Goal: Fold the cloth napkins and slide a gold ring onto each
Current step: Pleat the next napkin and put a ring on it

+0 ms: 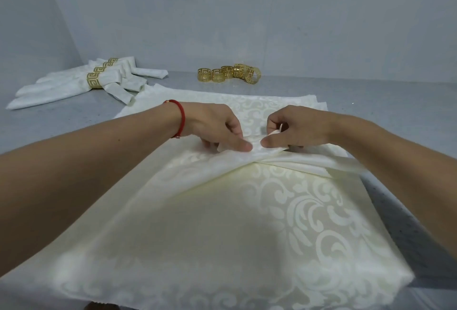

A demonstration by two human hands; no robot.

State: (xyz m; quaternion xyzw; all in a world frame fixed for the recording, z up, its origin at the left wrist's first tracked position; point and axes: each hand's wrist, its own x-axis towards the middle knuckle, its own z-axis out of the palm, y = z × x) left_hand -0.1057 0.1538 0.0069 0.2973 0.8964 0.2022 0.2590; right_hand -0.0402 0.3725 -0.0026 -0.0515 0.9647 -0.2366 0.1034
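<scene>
A cream damask napkin (247, 210) lies spread on top of a stack of flat napkins in front of me. Its far part is gathered into a folded ridge across the middle. My left hand (212, 124), with a red band on the wrist, pinches the ridge between thumb and fingers. My right hand (294, 126) pinches the same fold right beside it, thumbs almost touching. Several loose gold rings (228, 73) sit in a cluster at the back of the table. Several folded napkins (74, 84), each wearing a gold ring (94, 80), lie fanned at the back left.
The grey table (371, 92) meets a pale wall behind the rings. More flat napkin edges (319, 105) stick out beyond my hands. The table's right side runs close along the stack's edge.
</scene>
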